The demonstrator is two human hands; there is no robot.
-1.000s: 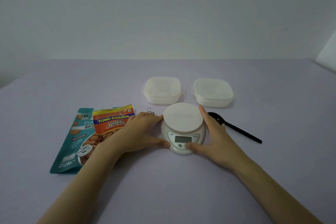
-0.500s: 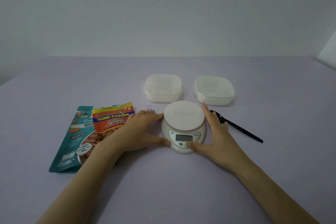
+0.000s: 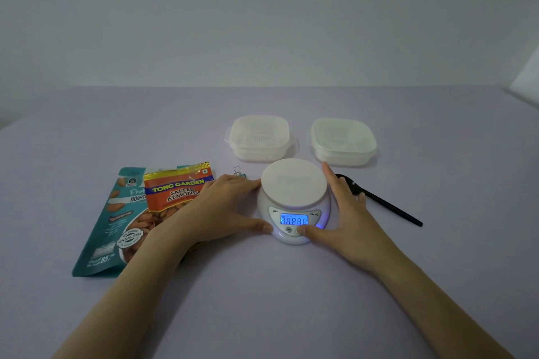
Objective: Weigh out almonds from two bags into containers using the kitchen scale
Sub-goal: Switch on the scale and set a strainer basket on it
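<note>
Both hands are flanking the kitchen scale (image 3: 293,183) on the counter (image 3: 262,285). The left hand (image 3: 221,207) is resting spread against its left side. The right hand (image 3: 350,221) is lying straight-fingered along its right, thumb pressing a front button. The display (image 3: 294,219) is glowing blue. The teal almond bag (image 3: 116,213) and orange almond bag (image 3: 175,189) are lying to the left. The left container (image 3: 259,137) and right container (image 3: 342,140) are sitting just behind.

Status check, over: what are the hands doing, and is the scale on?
Left hand and right hand flank the kitchen scale, right thumb on its front. Display lit blue, platform bare. Both containers empty. Black spoon lies right of it.
</note>
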